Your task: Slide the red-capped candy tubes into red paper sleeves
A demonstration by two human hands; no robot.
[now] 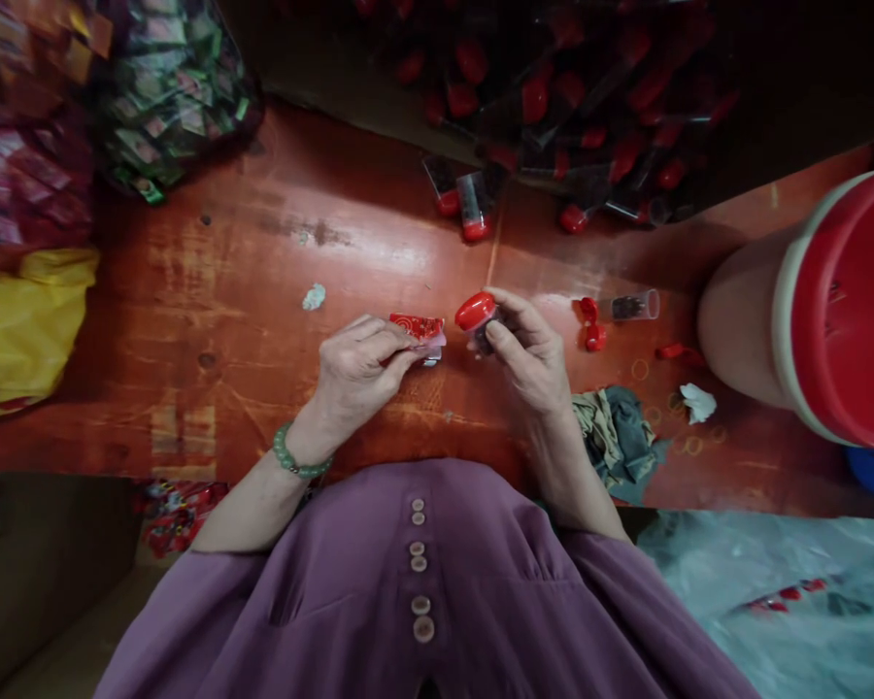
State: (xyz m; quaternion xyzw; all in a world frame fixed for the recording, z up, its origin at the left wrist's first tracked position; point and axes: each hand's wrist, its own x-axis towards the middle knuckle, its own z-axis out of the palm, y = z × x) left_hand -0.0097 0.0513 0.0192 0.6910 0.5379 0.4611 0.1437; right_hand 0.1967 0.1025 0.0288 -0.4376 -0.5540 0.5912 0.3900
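Note:
Over the middle of the red-brown table (262, 272), my left hand (364, 364) pinches a small red printed label (419, 327) with a pale pinkish edge. To its right, my right hand (528, 349) is closed around a small clear container with a red cap (476, 311); dark contents show through its wall. The container is tilted, cap towards the upper left. A narrow gap separates it from the label. Farther right lie another clear container (635, 305) with dark contents and a pair of loose red caps (590, 325).
A dark box of red-capped containers (535, 97) spans the back, with a few containers (473, 207) before it. A bucket with a red lid (856, 306) stands right, near a crumpled cloth (619, 442). Bags of green packets (179, 92) and a yellow bag (29, 325) sit left.

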